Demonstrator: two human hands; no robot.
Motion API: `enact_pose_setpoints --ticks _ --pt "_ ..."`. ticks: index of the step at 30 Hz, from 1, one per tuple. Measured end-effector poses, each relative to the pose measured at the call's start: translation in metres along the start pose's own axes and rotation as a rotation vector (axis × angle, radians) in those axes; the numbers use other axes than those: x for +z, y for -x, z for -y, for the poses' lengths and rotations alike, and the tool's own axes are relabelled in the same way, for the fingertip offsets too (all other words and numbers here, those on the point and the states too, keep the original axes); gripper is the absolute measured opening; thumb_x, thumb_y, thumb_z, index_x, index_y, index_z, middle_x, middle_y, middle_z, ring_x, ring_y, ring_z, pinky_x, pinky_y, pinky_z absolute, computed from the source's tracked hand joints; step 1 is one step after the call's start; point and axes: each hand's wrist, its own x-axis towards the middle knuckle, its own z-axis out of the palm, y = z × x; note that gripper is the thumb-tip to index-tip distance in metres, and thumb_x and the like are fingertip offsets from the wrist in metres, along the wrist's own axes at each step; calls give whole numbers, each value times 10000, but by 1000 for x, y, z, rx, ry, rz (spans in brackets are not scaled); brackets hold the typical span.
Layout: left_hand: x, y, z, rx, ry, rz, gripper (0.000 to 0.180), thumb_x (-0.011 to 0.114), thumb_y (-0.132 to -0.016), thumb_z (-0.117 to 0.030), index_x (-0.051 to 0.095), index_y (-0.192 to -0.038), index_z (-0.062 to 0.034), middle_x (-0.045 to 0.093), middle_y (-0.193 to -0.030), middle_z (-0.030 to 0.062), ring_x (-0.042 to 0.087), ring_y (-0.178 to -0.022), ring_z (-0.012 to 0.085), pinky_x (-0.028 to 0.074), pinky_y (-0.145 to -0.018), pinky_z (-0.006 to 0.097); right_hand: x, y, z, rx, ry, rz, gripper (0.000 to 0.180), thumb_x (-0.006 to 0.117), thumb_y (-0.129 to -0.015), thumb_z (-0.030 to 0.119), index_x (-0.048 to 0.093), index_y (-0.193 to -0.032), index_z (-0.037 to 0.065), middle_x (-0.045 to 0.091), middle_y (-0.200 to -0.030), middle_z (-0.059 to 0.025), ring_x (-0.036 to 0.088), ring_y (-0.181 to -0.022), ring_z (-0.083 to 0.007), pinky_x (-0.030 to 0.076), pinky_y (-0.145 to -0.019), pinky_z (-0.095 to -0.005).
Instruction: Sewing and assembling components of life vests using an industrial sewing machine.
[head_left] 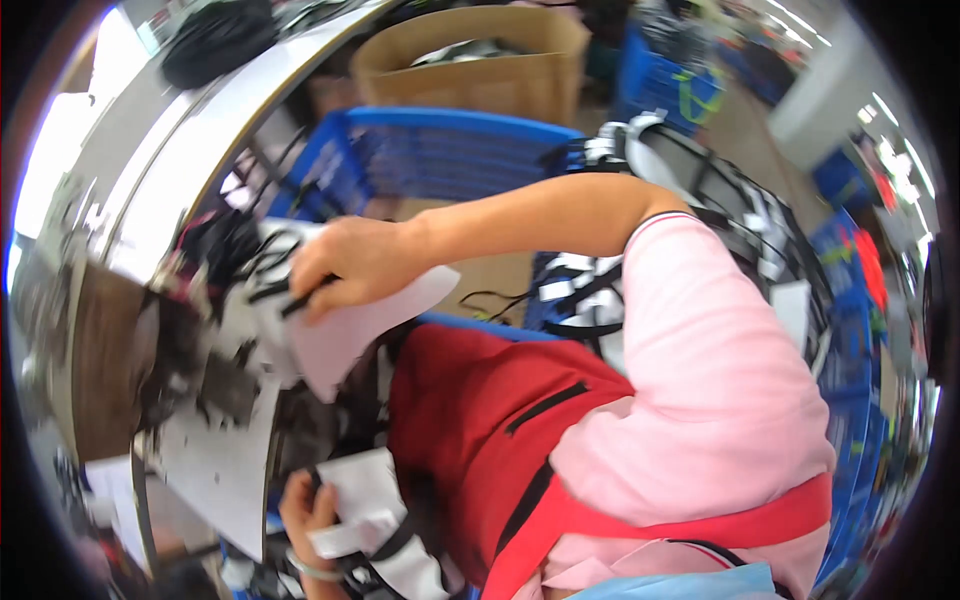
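Fingers (310, 290) pinch white piece (350, 330) (pale).

A garment workshop floor: blue plastic crates (440, 150), cardboard box (480, 70), heaps of cut fabric pieces (230, 420).

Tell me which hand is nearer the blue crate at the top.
Right. The right hand reaches across and grips white and black pieces just below the blue crate; the left hand sits low at the frame's bottom, holding a white piece, well away from it.

A white, curved fabric piece (355, 325) hangs pinched at its upper edge, drooping over the worktop's edge. Lower down, a second white piece with black strapping (365, 510) lies crumpled and held.
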Motion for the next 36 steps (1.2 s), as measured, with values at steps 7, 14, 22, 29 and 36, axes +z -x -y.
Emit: enact_pose_setpoints --ticks 7,14,22,29,36 --pt "50 -22 41 -55 70 153 156 622 -865 -42 615 -1004 29 642 -885 18 559 -803 80 443 -757 213 -204 52 77 417 491 -593 318 624 -891 345 678 -950 37 636 -721 -55 589 -661 -168 467 -611 -315" --pt "48 -58 79 -42 45 174 112 628 -860 -52 638 -962 -9 630 -865 -18 546 -760 62 428 -697 195 -363 183 205 518 606 -965 231 601 -938 213 681 -893 1 563 -720 50 455 -623 -47 371 -550 -236" --pt "50 -111 133 -132 -58 204 64 663 -819 -47 632 -861 -10 596 -775 -35 500 -675 55 391 -615 198 -503 421 362 845 880 -1246 253 611 -923 240 683 -984 6 641 -756 -5 546 -626 -82 435 -577 -241" --pt "46 -104 130 -107 -86 163 62 664 -823 -55 634 -858 -13 593 -772 -38 493 -679 52 391 -620 197 -422 633 323 2049 1698 -651 624 724 -747 378 522 -1306 184 565 -1286 -170 557 -1175 -285 444 -956 -432" --pt "29 -81 122 -90 -89 40 111 670 -844 -102 651 -893 -4 602 -797 -29 502 -710 56 399 -648 198 -214 723 184 2340 778 -658 602 513 -883 524 372 -1439 340 368 -1487 -136 373 -1347 -364 238 -1103 -573"
